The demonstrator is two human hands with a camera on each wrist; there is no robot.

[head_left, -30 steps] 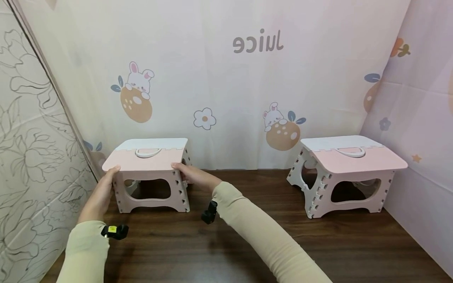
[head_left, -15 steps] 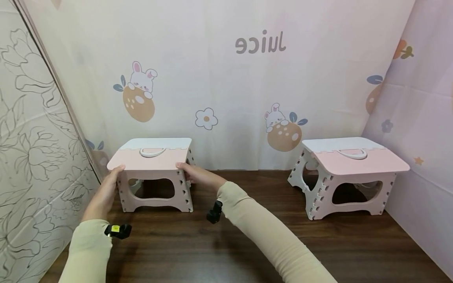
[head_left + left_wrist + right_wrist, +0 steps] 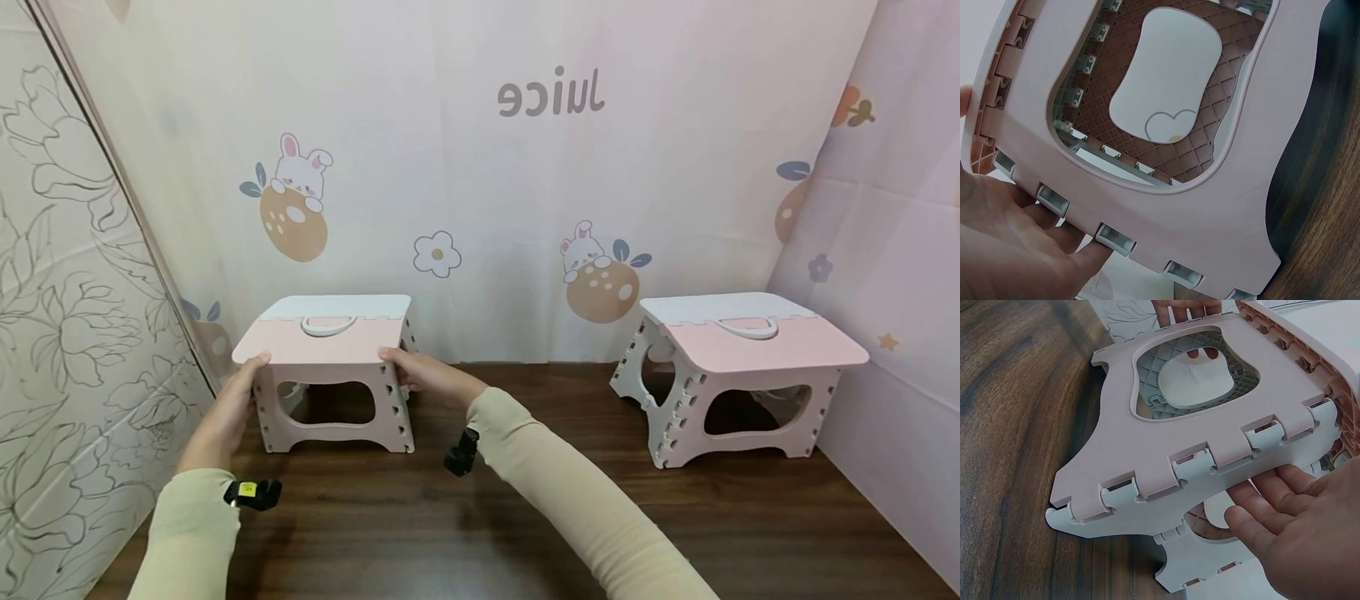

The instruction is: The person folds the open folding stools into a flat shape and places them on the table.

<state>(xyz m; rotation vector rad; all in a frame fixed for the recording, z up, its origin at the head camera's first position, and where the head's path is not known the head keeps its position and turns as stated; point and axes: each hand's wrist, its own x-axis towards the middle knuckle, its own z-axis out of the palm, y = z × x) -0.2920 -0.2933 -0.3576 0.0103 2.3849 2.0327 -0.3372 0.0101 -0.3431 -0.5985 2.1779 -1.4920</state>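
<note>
A pink and white folding stool stands unfolded on the wooden surface at the left in the head view. My left hand holds its left side, thumb at the front corner of the seat. In the left wrist view, the fingers reach behind the pink leg panel. At the opposite side, my right hand holds the stool with the thumb on the seat's corner. The right wrist view shows its fingers extended against the white side panel.
A second matching folding stool stands unfolded at the right on the dark wooden surface. A printed curtain hangs behind both stools. A flower-patterned panel rises close beside the left arm.
The held stool has shifted slightly to the right, with both hands moving along with it. The head view itself also shifted a little; the other stool stays in place.
</note>
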